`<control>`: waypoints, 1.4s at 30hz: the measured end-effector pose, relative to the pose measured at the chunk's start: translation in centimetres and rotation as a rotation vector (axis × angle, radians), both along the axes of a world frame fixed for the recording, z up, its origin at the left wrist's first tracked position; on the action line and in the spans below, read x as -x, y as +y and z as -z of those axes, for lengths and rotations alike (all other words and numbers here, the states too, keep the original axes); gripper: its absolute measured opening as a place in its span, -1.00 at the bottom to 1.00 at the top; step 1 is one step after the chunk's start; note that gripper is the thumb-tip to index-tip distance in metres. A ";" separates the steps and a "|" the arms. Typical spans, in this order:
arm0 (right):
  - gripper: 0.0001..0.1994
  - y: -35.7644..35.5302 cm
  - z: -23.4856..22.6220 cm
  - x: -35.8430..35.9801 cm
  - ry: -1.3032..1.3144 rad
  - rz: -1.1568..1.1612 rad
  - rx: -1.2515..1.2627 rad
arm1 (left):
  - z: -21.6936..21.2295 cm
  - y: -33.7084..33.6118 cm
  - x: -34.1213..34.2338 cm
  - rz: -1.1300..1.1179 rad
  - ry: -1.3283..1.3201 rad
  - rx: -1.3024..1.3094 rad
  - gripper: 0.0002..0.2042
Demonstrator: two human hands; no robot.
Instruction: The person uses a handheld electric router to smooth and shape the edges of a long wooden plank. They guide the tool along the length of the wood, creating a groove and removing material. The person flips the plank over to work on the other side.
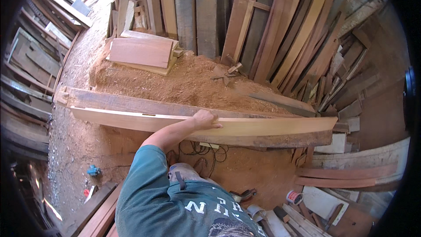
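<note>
Pale plank [263,125] under left hand [205,119]

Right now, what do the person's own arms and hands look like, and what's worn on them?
One arm shows: a bare forearm from a short teal T-shirt sleeve. Its hand is bare, with no glove, watch or ring visible. Which arm it is cannot be told.
</note>
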State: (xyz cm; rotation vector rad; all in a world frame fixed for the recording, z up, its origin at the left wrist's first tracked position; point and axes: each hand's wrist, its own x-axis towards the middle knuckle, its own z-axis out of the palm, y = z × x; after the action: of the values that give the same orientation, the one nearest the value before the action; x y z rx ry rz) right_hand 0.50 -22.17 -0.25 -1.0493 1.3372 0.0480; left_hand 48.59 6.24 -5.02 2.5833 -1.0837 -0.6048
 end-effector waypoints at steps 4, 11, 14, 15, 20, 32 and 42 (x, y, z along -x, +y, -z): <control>-0.77 -0.6 1.7 0.1 0.060 -0.058 -0.022 | 0.4 -1.7 0.2 0.049 0.051 -0.065 -0.23; -0.76 -1.2 5.0 -2.5 0.140 -0.215 -0.081 | 4.3 -1.9 -1.5 -0.014 0.087 -0.099 -0.22; -0.76 -1.6 5.8 -4.0 0.154 -0.257 -0.087 | 3.9 -1.8 0.6 -0.015 -0.248 -0.072 -0.10; -0.76 -1.9 6.0 -4.5 0.152 -0.266 -0.086 | 3.3 -1.6 1.1 0.010 -0.250 -0.147 -0.04; -0.76 -1.9 7.3 -7.7 0.151 -0.355 -0.109 | 5.3 2.2 2.0 -0.012 -0.389 -0.268 0.18; -0.74 -1.5 8.9 -10.8 0.148 -0.443 -0.114 | 5.2 5.7 -1.9 0.056 -0.191 -0.243 0.15; -0.73 0.8 9.2 -11.3 0.170 -0.489 -0.101 | 6.3 15.9 -4.4 -0.035 -0.174 -0.276 0.12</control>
State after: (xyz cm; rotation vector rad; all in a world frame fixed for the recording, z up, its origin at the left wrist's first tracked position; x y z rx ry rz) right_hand 11.82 -21.36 -9.50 -1.2860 1.1861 0.5749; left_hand 52.97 22.12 -11.30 2.9333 -1.0705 -0.5642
